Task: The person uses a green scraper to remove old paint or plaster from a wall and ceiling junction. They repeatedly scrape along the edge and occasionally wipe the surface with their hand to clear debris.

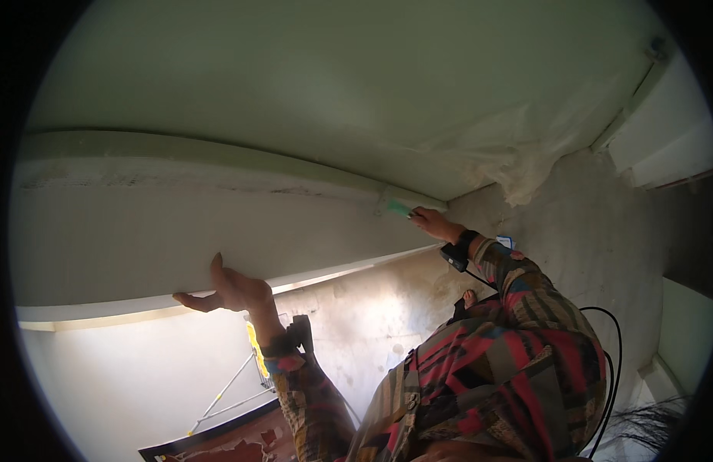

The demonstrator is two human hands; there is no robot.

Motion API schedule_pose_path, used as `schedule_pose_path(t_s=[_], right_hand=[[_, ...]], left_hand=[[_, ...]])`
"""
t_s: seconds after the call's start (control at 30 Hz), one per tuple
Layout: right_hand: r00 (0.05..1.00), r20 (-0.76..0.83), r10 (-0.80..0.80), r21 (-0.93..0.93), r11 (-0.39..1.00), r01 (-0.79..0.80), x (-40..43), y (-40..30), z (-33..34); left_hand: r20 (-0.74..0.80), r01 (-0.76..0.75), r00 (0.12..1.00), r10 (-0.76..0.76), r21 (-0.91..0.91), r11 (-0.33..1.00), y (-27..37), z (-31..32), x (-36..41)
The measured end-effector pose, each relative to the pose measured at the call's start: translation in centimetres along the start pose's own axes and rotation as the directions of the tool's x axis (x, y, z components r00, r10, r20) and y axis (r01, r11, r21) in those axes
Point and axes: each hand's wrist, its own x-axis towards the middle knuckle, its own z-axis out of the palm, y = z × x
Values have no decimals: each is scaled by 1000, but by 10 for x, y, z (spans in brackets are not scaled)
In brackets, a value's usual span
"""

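Observation:
My right hand (434,224) grips a small tool with a green handle (399,207), perhaps a scraper. Its pale end lies against the long white wall surface (160,231), close to the raised green-tinted trim (177,150) along the wall. Dark scuffs (296,191) mark the surface near that trim. Further left, my left hand (238,290) is at the outer edge of the white surface with thumb and fingers spread. It holds nothing; whether its fingers press on the edge is hard to tell. A black band with a small device sits on each wrist.
Thin clear plastic sheeting (518,170) hangs at the foot of the green wall (310,75). Black cables (616,335) loop beside my body. Below left are a metal frame (223,395) and a peeling reddish-brown panel (235,439). A small blue-and-white item (505,241) lies beyond my right forearm.

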Motion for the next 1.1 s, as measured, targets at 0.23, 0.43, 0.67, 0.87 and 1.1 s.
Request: schedule_pose_path(t_s=[0.23,0.43,0.67,0.87,1.1], right_hand=[[999,-19,-51,50,997,52,17,2,14],[963,5,-270,36,962,270,33,-33,4],[966,46,-256,19,967,255,41,-49,3],[969,73,-235,42,972,232,35,-66,4],[954,125,-272,92,961,262,44,-86,-3]], left_hand=[[65,-19,998,10,142,990,-10,-12,-5],[-24,-45,998,54,280,959,-28,-14,-8],[39,-122,992,117,227,966,-56,-23,-14],[26,-47,999,44,129,991,-23,-26,-10],[4,35,999,-35,10,999,-8,-20,-7]])
